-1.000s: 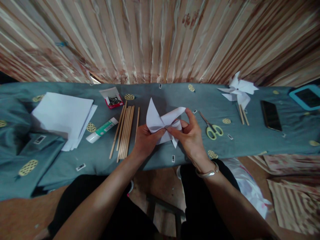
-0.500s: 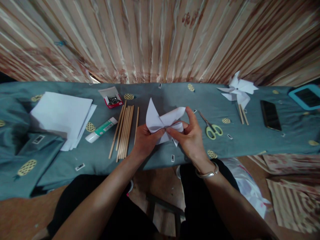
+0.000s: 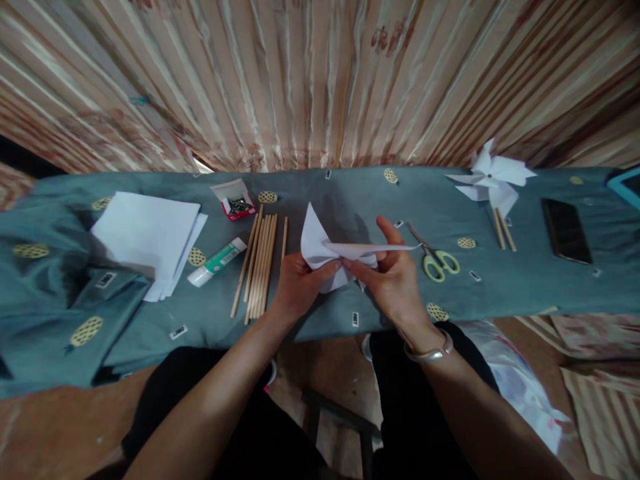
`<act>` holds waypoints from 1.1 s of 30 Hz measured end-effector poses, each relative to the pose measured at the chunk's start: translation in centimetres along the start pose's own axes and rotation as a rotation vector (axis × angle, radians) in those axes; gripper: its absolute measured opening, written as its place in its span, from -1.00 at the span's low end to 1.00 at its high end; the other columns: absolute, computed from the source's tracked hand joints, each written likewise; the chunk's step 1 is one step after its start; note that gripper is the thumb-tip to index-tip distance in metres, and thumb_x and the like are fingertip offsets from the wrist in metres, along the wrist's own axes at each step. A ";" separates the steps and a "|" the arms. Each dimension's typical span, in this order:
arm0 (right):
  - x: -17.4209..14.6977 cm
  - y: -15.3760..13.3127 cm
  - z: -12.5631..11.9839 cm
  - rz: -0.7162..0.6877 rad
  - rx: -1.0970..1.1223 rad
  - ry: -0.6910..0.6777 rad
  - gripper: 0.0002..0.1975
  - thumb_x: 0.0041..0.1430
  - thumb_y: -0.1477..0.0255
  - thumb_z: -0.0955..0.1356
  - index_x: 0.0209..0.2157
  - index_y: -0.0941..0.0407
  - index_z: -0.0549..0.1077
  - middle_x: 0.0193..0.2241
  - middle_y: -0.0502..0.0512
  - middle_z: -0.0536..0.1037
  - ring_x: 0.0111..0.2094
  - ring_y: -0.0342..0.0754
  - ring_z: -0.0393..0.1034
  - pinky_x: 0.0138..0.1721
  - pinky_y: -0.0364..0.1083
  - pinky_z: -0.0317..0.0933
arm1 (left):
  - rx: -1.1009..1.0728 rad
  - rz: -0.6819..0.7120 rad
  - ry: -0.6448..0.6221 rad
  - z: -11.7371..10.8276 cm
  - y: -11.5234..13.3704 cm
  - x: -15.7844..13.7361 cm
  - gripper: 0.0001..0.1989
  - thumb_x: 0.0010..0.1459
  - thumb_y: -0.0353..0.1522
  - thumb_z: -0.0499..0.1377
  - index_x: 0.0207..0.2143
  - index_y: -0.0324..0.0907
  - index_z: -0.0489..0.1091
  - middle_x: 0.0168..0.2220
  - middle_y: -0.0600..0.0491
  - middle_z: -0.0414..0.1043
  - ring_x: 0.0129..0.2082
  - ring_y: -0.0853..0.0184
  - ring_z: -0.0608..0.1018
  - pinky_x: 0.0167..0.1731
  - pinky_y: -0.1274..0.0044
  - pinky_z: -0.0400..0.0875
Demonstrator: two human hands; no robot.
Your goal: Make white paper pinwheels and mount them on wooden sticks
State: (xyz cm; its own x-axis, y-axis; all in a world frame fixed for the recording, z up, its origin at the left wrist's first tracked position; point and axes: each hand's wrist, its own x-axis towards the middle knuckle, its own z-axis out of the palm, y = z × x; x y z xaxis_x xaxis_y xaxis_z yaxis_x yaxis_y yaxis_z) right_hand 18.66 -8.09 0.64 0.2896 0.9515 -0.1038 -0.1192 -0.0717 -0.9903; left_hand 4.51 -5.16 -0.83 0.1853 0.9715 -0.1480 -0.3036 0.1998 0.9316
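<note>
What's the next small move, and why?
Probably the right hand should bend the flap in to the paper's middle: its tip juts free past that hand, while the left hand pinches the paper near the middle.

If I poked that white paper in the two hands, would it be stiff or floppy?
The white paper is probably floppy, since its flaps bend. It's likely light, because it looks thin. It might spring open if let go, since the left hand and right hand pinch it near the middle.
</note>
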 end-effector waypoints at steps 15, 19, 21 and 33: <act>0.2 0.7 -0.3 0.003 -0.171 0.021 -0.02 -0.19 0.35 0.55 0.28 0.11 0.17 -0.35 0.02 0.65 -0.40 -0.01 0.57 -0.37 -0.07 0.45 | 0.075 0.023 -0.032 -0.8 -0.9 -0.1 -0.74 -0.11 -0.25 0.40 -0.37 -0.23 0.60 -0.38 0.01 0.62 -0.38 0.28 0.58 -0.27 0.46 0.46; 0.2 0.9 -0.5 -0.015 -0.197 0.000 -0.07 -0.15 0.35 0.53 0.27 0.09 0.17 -0.35 0.02 0.66 -0.40 -0.03 0.56 -0.37 -0.06 0.46 | 0.069 0.015 -0.021 -0.9 -1.2 0.1 -0.73 -0.13 -0.24 0.41 -0.39 -0.23 0.59 -0.41 0.02 0.61 -0.42 0.31 0.55 -0.31 0.48 0.44; 0.2 0.9 -0.5 -0.016 -0.201 -0.010 -0.08 -0.14 0.34 0.53 0.27 0.10 0.18 -0.34 0.03 0.66 -0.41 -0.03 0.56 -0.37 -0.06 0.45 | 0.083 0.007 -0.014 -0.9 -1.2 0.1 -0.75 -0.14 -0.24 0.40 -0.42 -0.22 0.59 -0.44 0.04 0.60 -0.44 0.33 0.53 -0.35 0.50 0.43; 0.5 1.2 -0.2 0.050 -0.070 -0.017 -0.13 -0.22 0.36 0.55 0.18 0.09 0.24 -0.35 0.03 0.64 -0.36 -0.04 0.53 -0.33 -0.08 0.41 | 0.162 -0.037 0.040 -0.8 0.1 0.1 -0.81 -0.20 -0.32 0.39 -0.48 -0.23 0.58 -0.48 0.05 0.58 -0.46 0.31 0.53 -0.37 0.49 0.44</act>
State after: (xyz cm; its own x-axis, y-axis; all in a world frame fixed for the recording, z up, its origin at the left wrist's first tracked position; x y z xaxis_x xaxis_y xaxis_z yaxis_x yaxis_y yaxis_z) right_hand 18.88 -7.77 -0.65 0.2684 0.9512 -0.1521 -0.0660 -0.1394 -0.9880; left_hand 3.80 -4.92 -1.01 0.1554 0.9688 -0.1929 -0.1423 0.2152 0.9661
